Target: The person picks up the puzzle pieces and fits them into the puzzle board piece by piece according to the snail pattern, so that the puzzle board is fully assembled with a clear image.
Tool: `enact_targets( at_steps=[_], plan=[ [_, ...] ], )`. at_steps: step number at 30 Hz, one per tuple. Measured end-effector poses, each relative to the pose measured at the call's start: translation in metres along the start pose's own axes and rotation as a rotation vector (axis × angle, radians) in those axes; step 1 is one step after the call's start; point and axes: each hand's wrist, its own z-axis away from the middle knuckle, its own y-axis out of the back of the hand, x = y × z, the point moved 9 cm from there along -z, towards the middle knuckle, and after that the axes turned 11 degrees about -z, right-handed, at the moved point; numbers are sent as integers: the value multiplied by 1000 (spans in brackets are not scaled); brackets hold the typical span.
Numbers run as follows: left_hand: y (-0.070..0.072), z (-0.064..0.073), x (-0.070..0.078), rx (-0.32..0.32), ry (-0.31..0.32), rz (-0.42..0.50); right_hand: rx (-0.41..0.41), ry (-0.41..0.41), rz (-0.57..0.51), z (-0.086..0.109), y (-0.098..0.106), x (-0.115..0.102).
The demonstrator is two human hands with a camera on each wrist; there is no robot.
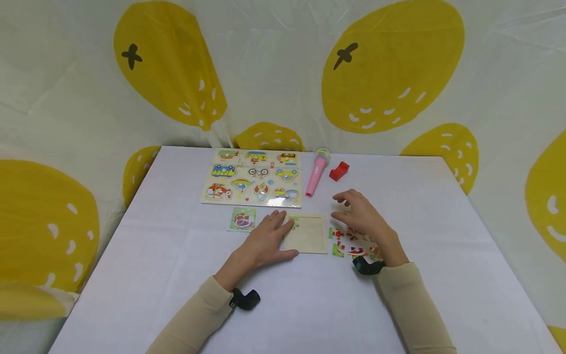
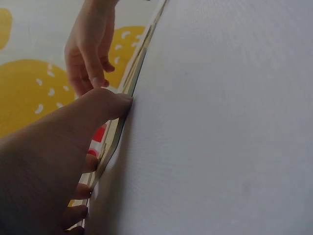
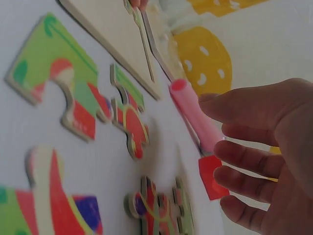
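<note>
My left hand (image 1: 265, 240) rests on the left side of a shallow wooden puzzle tray (image 1: 311, 241), its fingers extended and the thumb at the near edge. A small green puzzle piece (image 1: 295, 223) lies in the tray's far left corner, beside my fingertips. Over the loose jigsaw pieces (image 1: 338, 250) to the right of the tray hovers my right hand (image 1: 362, 216), fingers loosely bent and holding nothing. In the right wrist view, a green and red jigsaw piece (image 3: 73, 54) lies flat on the table below that hand. Part of the pieces is hidden under the right hand and wrist.
A picture card (image 1: 243, 219) lies left of the tray. Behind it is a wooden peg board with vehicle pictures (image 1: 265, 189). A pink toy microphone (image 1: 316, 173) and a red object (image 1: 339, 171) lie at the back. A patterned curtain hangs behind the white table (image 1: 177, 275).
</note>
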Motion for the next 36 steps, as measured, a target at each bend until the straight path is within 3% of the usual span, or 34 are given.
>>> enact_targets(
  at_steps=[16,36],
  plan=[
    [-2,-2,-1,20,-2,9,-71,-108,26,5,16,37],
    [-3,-1,-2,-5,9,19,-100,-170,3,7,20,57]
  ],
)
